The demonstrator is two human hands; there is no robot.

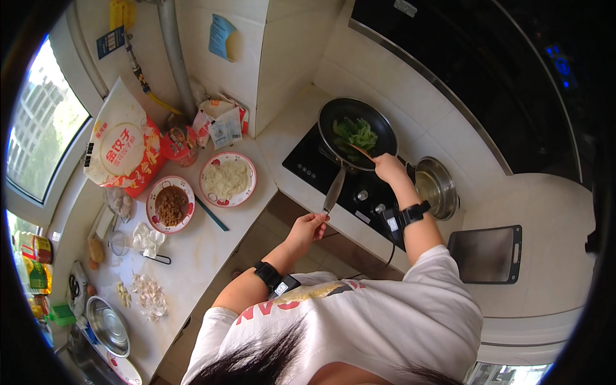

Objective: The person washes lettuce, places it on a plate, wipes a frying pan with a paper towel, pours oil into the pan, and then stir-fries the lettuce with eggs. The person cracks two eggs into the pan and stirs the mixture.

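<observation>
A dark frying pan (385, 130) sits on the black gas hob (308, 163), its handle (333, 192) pointing back towards me. Chopped green leaves (356, 134) lie heaped in the middle of the pan. My left hand (308, 230) pinches the end of the handle. In my right hand (390, 167), above the pan's near rim, is a wooden spatula (362, 151); its tip reaches in among the greens. Right of the pan, beyond my right forearm, stands a steel pot (450, 185) holding pale liquid.
Left counter: a plate of brown minced food (171, 206), a plate of pale shreds (227, 183), green chopsticks (211, 214), a flour bag (122, 149), a strainer (118, 243), garlic skins (149, 296) and a steel basin (108, 326). A cutting board (483, 254) lies right. The range hood (457, 72) overhangs the hob.
</observation>
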